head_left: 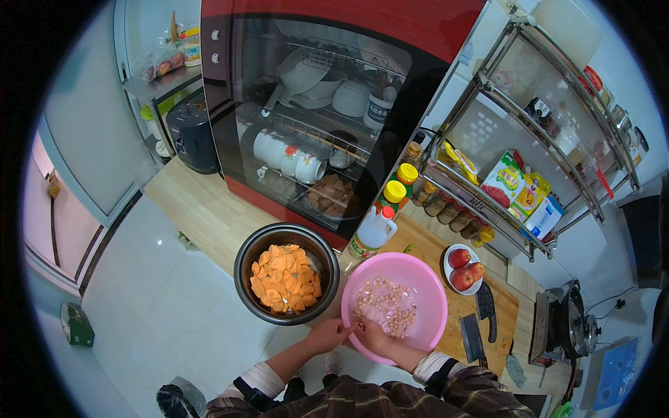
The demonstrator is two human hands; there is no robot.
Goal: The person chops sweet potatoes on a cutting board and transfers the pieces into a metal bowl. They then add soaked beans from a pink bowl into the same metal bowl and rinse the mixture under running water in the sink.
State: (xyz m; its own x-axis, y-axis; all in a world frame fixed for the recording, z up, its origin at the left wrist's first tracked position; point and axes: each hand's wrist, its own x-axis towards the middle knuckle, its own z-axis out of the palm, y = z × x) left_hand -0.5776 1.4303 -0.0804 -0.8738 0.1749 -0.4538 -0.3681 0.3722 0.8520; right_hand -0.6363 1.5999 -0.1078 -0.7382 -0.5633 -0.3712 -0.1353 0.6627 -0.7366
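A pink basin (432, 289) stands in front of me, with small pale pink-brown nuts or beans (397, 322) lying in water. At the basin's near-left rim, my left hand (329, 335) reaches over with its fingers closed. My right hand (374, 337) is inside the basin's near side, its fingers curled and pressed together. The fingertips of both hands meet just inside the rim. Whatever they pinch is too small to make out. Left of the basin, a dark metal pot (333, 272) holds orange sweet potato slices (284, 279).
Right of the basin, a wooden board (446, 303) bears a plate of red apples (461, 268), a cleaver (472, 340) and a dark-bladed knife (486, 306). Bottles (373, 233) stand behind the basin. A red-framed dish cabinet (313, 118) and a metal spice rack (502, 167) rise beyond.
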